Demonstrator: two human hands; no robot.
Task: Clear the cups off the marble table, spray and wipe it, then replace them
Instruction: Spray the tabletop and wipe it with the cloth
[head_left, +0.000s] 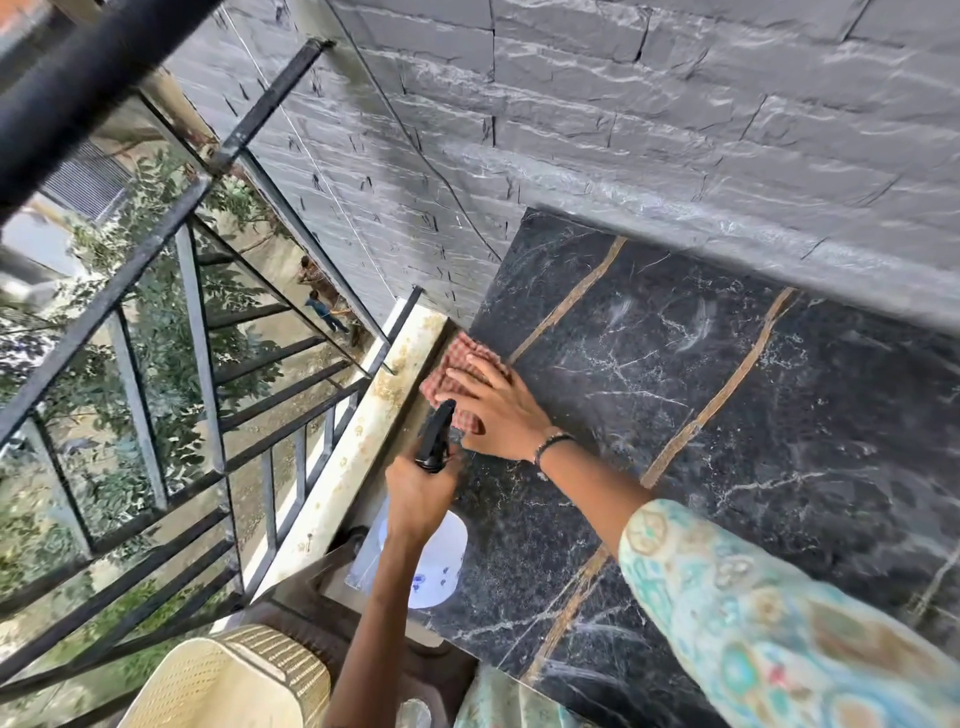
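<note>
The black marble table (727, 415) with gold veins fills the right half of the head view; no cups stand on the part I see. My right hand (498, 410) lies flat, fingers spread, pressing a red checked cloth (457, 364) onto the table's far left corner. My left hand (421, 493) is just in front of it, gripping the neck of a spray bottle (439, 566). The bottle's black trigger head points toward the cloth, and its pale body hangs below my wrist over the table's left edge.
A grey stone wall (623, 130) runs along the table's far side. A stained cream ledge (363, 441) and a black metal railing (197, 322) border the left, with a drop beyond. A cream and brown chair (228, 680) stands at the bottom left.
</note>
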